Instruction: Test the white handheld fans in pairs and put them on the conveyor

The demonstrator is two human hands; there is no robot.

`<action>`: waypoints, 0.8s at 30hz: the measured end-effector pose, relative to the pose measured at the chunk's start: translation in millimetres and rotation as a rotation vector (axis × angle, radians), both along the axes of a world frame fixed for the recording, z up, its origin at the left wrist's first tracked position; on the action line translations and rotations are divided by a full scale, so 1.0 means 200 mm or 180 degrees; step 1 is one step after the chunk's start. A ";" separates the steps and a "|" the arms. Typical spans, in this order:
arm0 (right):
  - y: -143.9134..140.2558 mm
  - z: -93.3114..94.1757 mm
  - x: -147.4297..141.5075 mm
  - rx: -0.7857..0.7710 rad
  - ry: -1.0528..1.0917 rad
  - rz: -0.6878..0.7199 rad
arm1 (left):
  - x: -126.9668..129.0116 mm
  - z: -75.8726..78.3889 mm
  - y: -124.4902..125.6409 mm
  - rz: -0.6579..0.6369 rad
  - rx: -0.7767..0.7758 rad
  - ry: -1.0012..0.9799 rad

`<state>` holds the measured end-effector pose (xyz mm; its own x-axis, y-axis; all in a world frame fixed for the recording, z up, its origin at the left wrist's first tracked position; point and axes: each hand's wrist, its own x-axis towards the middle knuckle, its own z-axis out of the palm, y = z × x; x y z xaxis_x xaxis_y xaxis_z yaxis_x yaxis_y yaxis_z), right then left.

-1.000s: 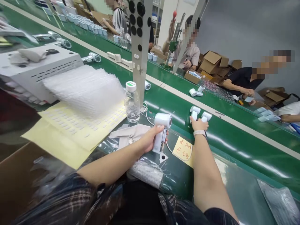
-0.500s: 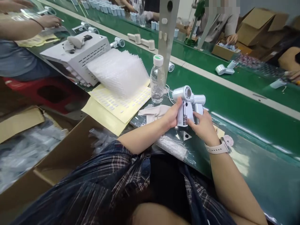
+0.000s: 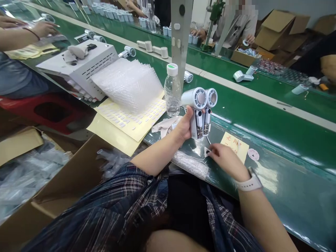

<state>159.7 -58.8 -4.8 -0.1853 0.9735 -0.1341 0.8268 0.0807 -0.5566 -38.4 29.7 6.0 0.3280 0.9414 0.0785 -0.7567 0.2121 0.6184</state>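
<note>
White fans [image 3: 200,112] now left-hand-only [image 3: 185,125]

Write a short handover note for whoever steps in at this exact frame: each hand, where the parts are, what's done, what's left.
Left hand: holds two white handheld fans upright, side by side, above the bench edge.
Right hand: on the green mat, fingertips at a small triangular sticker; whether it is gripped is unclear.
Nearby: yellow note, water bottle, sticker sheets.
Done: both fans gathered in one hand.
Left: sticker not yet on either fan.
</note>
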 end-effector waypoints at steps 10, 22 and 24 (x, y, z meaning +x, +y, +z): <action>-0.06 -0.07 -0.08 -0.0007 -0.0018 0.0116 | 0.01 -0.01 0.00 -0.0019 -0.0271 0.0045; 0.81 0.92 -0.25 0.1921 0.1357 -0.0196 | 0.07 -0.12 0.00 -0.0424 -0.1263 -0.0338; 0.96 1.11 -0.45 0.2193 0.1638 0.0055 | 0.07 -0.16 0.00 -0.0581 -0.1212 -0.0361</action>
